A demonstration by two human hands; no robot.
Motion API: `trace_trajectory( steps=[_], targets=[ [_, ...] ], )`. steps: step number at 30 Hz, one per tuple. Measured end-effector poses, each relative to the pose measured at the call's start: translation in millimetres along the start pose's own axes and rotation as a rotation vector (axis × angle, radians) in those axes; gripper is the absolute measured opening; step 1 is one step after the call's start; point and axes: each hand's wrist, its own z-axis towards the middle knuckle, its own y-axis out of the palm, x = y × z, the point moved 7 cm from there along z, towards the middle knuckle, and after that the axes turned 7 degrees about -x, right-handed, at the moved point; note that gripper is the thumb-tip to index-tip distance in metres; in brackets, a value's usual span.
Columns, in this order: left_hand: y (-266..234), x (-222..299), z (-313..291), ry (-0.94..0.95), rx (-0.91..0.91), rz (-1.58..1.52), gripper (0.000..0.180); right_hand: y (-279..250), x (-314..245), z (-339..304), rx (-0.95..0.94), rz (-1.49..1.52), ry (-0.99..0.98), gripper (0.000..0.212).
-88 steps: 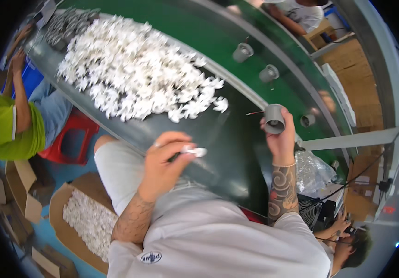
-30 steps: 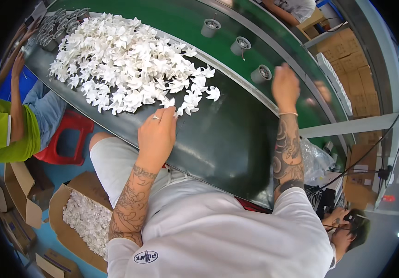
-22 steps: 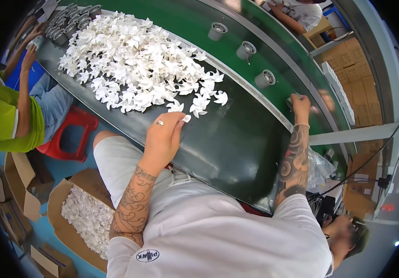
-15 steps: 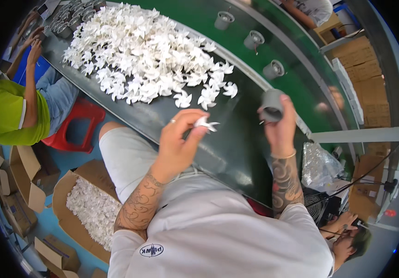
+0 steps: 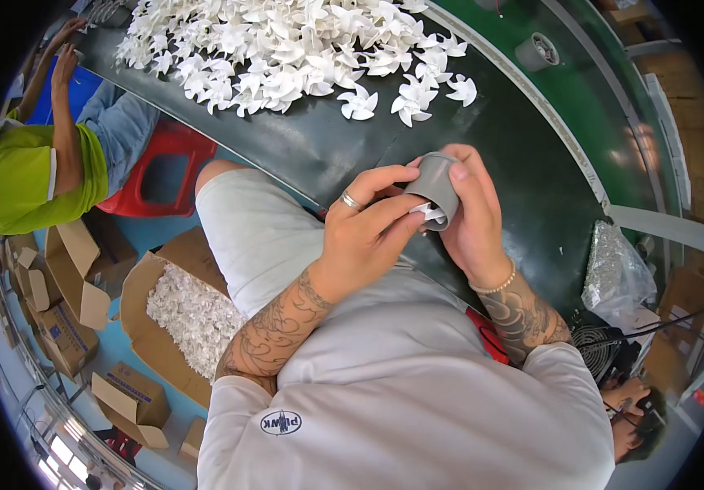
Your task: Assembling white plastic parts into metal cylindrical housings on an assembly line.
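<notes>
My right hand (image 5: 474, 212) is closed around a grey cylindrical housing (image 5: 440, 181), its open end tilted down toward me. With fingers pinched, my left hand (image 5: 368, 220) holds a small white fan wheel (image 5: 429, 214) at the mouth of that housing, partly inside it. Most of this wheel is hidden by the fingers and the housing wall. Beyond my hands, a big heap of white bladed fan wheels (image 5: 287, 57) covers the dark tabletop (image 5: 523, 155). A few loose ones, such as this single fan wheel (image 5: 358, 103), lie at the heap's near edge.
A green conveyor (image 5: 564, 90) carrying a grey housing (image 5: 537, 52) runs past the table's far side. A clear plastic bag (image 5: 617, 273) lies at right. At left are a co-worker in green (image 5: 33, 175), a red stool (image 5: 156, 175) and a carton (image 5: 135, 306) of small white pieces.
My hands have come together; the fan wheel in my left hand has moved right, into the mouth of the housing. My right hand has brought the housing left. The view has shifted too.
</notes>
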Motion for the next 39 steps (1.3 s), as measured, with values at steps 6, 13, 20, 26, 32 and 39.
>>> trace_trajectory(
  steps=[6, 13, 20, 26, 32, 39],
  targets=[
    [-2, 0, -6, 0.002, 0.084, -0.072, 0.017, 1, -1, -2, -0.033, -0.129, 0.022, 0.051],
    [-2, -3, -5, -0.073, 0.11, -0.128, 0.017, 0, -2, -1, -0.03, -0.15, 0.015, 0.054],
    [3, -21, -1, -0.35, 0.106, -0.543, 0.021, -2, -1, -4, 0.016, -0.301, -0.093, 0.049],
    [-2, -24, 8, -0.328, -0.129, -0.538, 0.025, -3, 1, -5, 0.06, -0.269, -0.011, 0.056],
    [-15, -24, 14, -0.299, -0.183, -0.358, 0.027, 1, -5, -7, -0.181, -0.342, 0.191, 0.05],
    [-26, -22, 51, -0.157, -0.097, 0.86, 0.037, -107, -143, 14, 0.721, -1.512, -0.561, 0.039]
  ],
)
